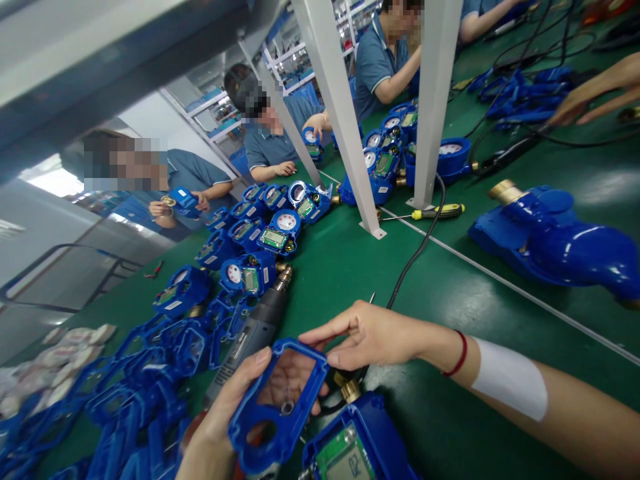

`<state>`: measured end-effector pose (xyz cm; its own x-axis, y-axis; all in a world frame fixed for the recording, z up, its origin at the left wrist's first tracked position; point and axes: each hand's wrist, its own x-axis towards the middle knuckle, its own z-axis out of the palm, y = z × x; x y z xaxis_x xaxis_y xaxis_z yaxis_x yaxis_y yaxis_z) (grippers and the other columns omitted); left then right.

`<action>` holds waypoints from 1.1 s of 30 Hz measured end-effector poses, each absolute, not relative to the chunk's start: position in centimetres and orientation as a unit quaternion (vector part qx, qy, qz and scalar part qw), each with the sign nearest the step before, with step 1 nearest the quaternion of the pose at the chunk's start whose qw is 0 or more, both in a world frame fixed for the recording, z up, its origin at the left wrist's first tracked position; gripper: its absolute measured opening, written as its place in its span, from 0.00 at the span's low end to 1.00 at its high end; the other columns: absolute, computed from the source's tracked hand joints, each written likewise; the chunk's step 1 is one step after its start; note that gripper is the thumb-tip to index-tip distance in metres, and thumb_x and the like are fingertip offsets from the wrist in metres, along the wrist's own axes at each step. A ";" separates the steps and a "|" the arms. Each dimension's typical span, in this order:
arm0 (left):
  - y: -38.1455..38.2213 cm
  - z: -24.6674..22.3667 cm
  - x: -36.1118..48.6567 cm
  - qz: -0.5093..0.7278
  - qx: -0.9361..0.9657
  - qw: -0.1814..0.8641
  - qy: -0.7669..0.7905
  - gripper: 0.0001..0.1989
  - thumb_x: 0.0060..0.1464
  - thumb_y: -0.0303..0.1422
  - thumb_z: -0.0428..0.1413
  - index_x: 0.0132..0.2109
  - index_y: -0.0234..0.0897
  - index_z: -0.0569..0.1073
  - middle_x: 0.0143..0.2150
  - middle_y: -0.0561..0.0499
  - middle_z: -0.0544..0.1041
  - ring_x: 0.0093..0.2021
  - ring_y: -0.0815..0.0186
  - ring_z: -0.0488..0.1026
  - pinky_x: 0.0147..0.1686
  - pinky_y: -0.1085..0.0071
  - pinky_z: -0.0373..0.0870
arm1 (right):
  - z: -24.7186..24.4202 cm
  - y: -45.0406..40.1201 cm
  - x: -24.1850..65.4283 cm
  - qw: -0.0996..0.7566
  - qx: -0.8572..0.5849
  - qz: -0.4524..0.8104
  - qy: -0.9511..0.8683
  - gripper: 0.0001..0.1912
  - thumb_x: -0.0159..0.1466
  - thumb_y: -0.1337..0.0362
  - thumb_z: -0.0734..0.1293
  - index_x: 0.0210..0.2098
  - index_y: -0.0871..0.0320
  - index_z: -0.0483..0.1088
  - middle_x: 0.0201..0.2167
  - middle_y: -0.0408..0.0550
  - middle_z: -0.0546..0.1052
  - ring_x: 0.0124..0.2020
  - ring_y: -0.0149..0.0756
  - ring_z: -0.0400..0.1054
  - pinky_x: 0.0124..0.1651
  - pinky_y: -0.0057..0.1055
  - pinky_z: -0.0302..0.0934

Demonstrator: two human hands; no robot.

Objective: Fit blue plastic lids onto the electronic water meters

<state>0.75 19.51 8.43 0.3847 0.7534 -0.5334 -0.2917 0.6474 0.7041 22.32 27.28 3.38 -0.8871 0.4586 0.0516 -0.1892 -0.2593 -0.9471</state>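
A blue plastic meter cover (287, 425) with a large window and a round hole is tilted up between my hands. My left hand (217, 417) grips its left edge, thumb on top and fingers showing behind the window. At the upper right corner, my right hand (373, 337) pinches the rim between thumb and fingers. Just below lies an uncovered blue water meter (383, 423) with a brass fitting, green circuit board and display, cut off by the frame's bottom. A heat gun (255, 327) rests behind the cover, partly hidden by my left hand.
Loose blue covers (145, 393) are heaped at left near white gloves (75, 360). Several meters (280, 230) stand beyond. A yellow-black screwdriver (440, 211) and large blue meter (575, 233) lie right. White posts (345, 120) rise from the green table (475, 287). Co-workers (280, 127) sit opposite.
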 end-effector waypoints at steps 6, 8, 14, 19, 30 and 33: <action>19.4 8.1 0.4 0.339 0.244 0.779 0.467 0.24 0.52 0.45 0.56 0.46 0.27 0.78 0.41 0.34 0.79 0.42 0.48 0.77 0.40 0.59 0.75 | 3.9 27.2 22.0 0.235 -0.144 0.786 -0.554 0.24 0.55 0.70 0.69 0.53 0.57 0.71 0.38 0.44 0.79 0.26 0.22 0.64 0.28 0.17 0.55; 19.4 8.1 0.4 0.338 0.239 0.776 0.475 0.25 0.52 0.45 0.56 0.46 0.26 0.78 0.41 0.33 0.79 0.42 0.47 0.77 0.39 0.59 0.75 | 3.8 27.1 21.9 0.241 -0.153 0.791 -0.542 0.24 0.54 0.71 0.69 0.51 0.57 0.73 0.37 0.43 0.79 0.26 0.22 0.64 0.27 0.17 0.54; 19.2 8.4 1.2 0.369 0.230 0.746 0.504 0.24 0.50 0.46 0.58 0.43 0.27 0.79 0.41 0.34 0.79 0.39 0.49 0.78 0.39 0.60 0.75 | 2.8 26.4 20.8 0.291 -0.163 0.811 -0.481 0.22 0.54 0.73 0.68 0.49 0.58 0.74 0.39 0.45 0.79 0.30 0.24 0.68 0.35 0.20 0.60; 19.2 8.3 1.8 0.401 0.223 0.725 0.513 0.26 0.47 0.48 0.59 0.42 0.27 0.79 0.41 0.34 0.79 0.39 0.51 0.77 0.42 0.62 0.74 | 2.5 25.6 19.9 0.342 -0.144 0.826 -0.425 0.20 0.57 0.68 0.68 0.50 0.58 0.73 0.41 0.47 0.78 0.28 0.24 0.69 0.38 0.25 0.64; 19.0 8.1 1.5 0.385 0.212 0.761 0.477 0.26 0.49 0.47 0.57 0.43 0.27 0.78 0.40 0.33 0.79 0.35 0.53 0.78 0.35 0.65 0.75 | 2.7 26.1 20.4 0.352 -0.132 0.806 -0.458 0.20 0.55 0.71 0.71 0.48 0.59 0.73 0.48 0.50 0.76 0.50 0.35 0.70 0.56 0.35 0.62; 19.0 8.3 1.5 0.374 0.217 0.776 0.459 0.27 0.49 0.48 0.57 0.44 0.27 0.78 0.40 0.34 0.79 0.36 0.54 0.78 0.36 0.65 0.75 | 2.8 26.2 20.6 0.334 -0.113 0.816 -0.459 0.22 0.56 0.69 0.72 0.50 0.59 0.71 0.51 0.51 0.75 0.52 0.36 0.69 0.58 0.36 0.61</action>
<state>1.49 19.00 8.32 0.2988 0.7798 -0.5502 -0.3817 0.6261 0.6800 20.62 26.22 2.84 -0.7513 0.6485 0.1224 -0.4413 -0.3558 -0.8238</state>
